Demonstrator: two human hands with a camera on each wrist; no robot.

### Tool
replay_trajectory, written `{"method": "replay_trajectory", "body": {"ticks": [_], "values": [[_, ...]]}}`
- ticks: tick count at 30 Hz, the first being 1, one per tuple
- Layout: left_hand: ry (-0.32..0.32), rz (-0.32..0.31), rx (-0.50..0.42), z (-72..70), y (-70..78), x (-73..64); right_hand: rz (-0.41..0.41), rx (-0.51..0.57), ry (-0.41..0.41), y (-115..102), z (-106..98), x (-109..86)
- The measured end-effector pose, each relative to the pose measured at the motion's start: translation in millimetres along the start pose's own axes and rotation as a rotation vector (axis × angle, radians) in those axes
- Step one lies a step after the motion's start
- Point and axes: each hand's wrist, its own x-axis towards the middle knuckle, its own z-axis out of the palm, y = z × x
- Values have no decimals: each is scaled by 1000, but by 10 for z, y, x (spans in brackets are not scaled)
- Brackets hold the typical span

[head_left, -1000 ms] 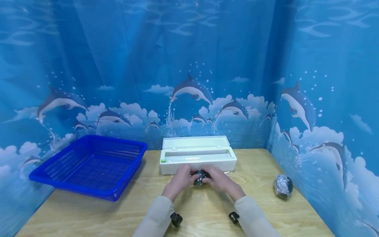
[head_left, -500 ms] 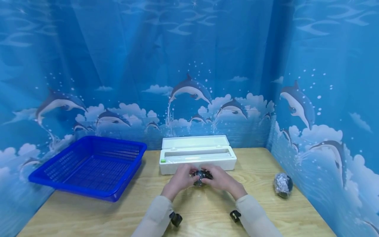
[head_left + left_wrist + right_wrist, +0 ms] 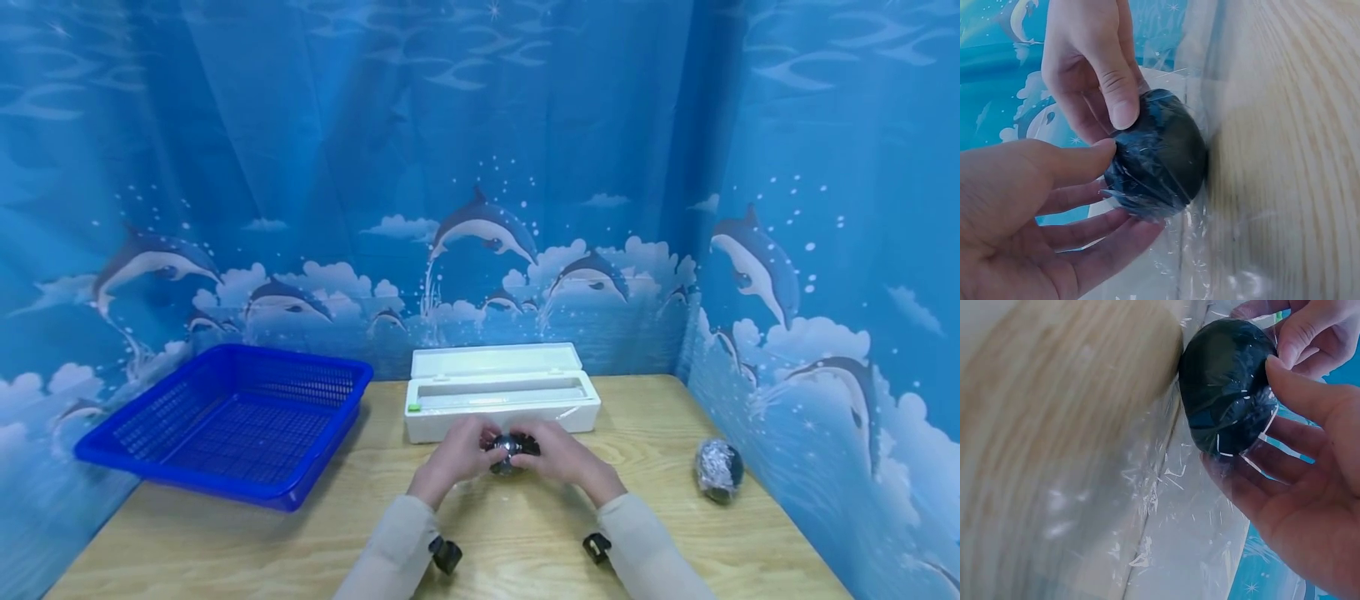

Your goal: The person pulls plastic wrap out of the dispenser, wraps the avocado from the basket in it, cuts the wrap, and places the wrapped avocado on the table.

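Observation:
Both hands hold a dark, smooth oval object (image 3: 507, 454) low over the table, just in front of the white box; its kind I cannot tell. Clear cling film (image 3: 1229, 440) covers it in creases and also spreads loosely beneath it. My left hand (image 3: 459, 457) curls round its left side, thumb on the near face and fingers beneath, as the left wrist view shows. My right hand (image 3: 561, 457) grips the opposite side, its thumb (image 3: 1304, 390) on the dark surface and its fingers spread under the film. The two thumbs lie close together.
A long white cling film dispenser (image 3: 502, 423) stands behind the hands, lid up, a green slider (image 3: 413, 407) at its left end. To the left sits a blue perforated basket (image 3: 281, 492). A dark object partly wrapped in foil (image 3: 717, 469) lies at the right table edge.
The hands stay in nearly the same place around the dark object, with slight finger movement. The glints on its film-covered face have shifted.

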Motion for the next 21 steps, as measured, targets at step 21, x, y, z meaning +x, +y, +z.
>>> {"method": "replay_trajectory", "body": {"ticks": [21], "values": [[-46,60,14,-92,82,-31,6,23,-56,-32,-155,-31]]}}
